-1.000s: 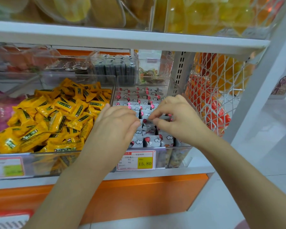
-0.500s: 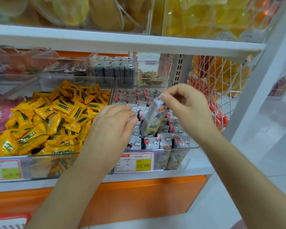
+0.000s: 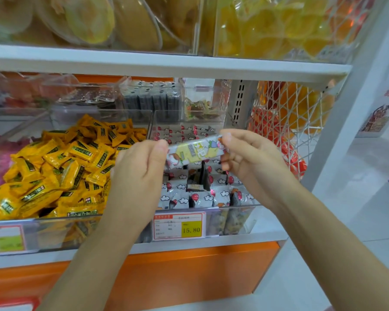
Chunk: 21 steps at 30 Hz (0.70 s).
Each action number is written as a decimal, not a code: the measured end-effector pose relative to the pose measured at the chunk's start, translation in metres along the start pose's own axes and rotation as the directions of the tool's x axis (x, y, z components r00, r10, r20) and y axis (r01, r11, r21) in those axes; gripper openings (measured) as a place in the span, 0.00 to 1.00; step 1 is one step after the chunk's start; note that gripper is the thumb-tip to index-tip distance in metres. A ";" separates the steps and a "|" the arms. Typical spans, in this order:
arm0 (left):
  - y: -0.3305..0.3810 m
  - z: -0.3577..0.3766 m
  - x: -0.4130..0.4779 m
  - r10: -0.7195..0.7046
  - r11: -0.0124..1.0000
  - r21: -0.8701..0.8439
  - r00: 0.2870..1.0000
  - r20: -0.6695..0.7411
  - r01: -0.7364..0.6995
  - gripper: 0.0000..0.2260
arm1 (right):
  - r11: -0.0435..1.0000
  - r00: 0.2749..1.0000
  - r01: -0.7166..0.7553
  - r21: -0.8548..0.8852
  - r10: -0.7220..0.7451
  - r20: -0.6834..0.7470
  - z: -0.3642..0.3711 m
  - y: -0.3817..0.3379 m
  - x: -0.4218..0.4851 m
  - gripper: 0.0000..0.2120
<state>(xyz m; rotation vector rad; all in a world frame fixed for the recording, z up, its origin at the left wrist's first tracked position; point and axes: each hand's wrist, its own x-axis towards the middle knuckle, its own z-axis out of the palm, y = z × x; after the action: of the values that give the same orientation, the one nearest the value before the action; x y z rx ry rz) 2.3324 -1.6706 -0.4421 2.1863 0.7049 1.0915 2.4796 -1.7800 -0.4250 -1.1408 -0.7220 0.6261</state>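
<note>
Snack packet (image 3: 194,151) is in the air above the right-hand clear bin (image 3: 240,207), roughly over the bin's middle and clear of the stock below. Its long axis runs left-right, with the right end a touch higher and the printed face toward the camera.

Left hand (image 3: 139,173) pinches the left end. Right hand (image 3: 249,162) pinches the right end with thumb and fingertips, the other fingers curled underneath. Each hand grips one end, so neither is nearer; the packet spans the gap between them.

Directly below, matching packets (image 3: 198,196) stand on end in rows, with a dark slot (image 3: 203,176) under the held packet's right half. My read: if it goes back in, it has to turn from horizontal to upright. One hand must let go first, and the right hand sits closer to that slot.

Further out:
- Price tag (image 3: 179,226) is on the bin's front wall and reads 15.80.
- Yellow candies (image 3: 61,167) are heaped in the neighbouring bin to the left.
- White mesh basket (image 3: 296,122) is at the shelf's right end, holding orange and red packs.
</note>
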 end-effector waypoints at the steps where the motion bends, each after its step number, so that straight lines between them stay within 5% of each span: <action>1: 0.001 -0.001 0.000 -0.004 1.000 -0.012 0.999 -0.037 0.004 0.17 | 1.000 1.000 0.008 -0.003 -0.008 0.010 0.002 0.000 -0.001 0.06; 5: 0.005 -0.002 -0.001 0.003 0.999 -0.034 0.989 -0.145 -0.008 0.15 | 1.000 1.000 0.010 0.021 -0.010 -0.026 0.006 0.005 -0.003 0.09; 10: 0.002 -0.003 0.000 -0.072 0.976 -0.214 0.990 -0.118 0.045 0.13 | 0.999 0.995 -0.013 0.049 0.018 -0.100 0.010 0.009 -0.004 0.10; 15: 0.002 -0.006 0.003 -0.104 0.910 -0.406 0.994 -0.026 0.085 0.07 | 0.988 0.995 -0.029 0.150 0.043 -0.094 0.007 0.010 -0.002 0.07; 21: -0.005 -0.009 0.007 -0.170 0.782 -0.586 0.977 0.126 0.211 0.15 | 0.960 0.997 -0.065 0.271 0.071 -0.013 0.002 0.008 0.002 0.07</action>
<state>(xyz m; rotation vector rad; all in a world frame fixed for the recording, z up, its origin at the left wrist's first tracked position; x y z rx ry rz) 2.3280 -1.6599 -0.4370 1.5599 0.4525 0.9634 2.4788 -1.7754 -0.4316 -0.9205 -0.5599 0.7446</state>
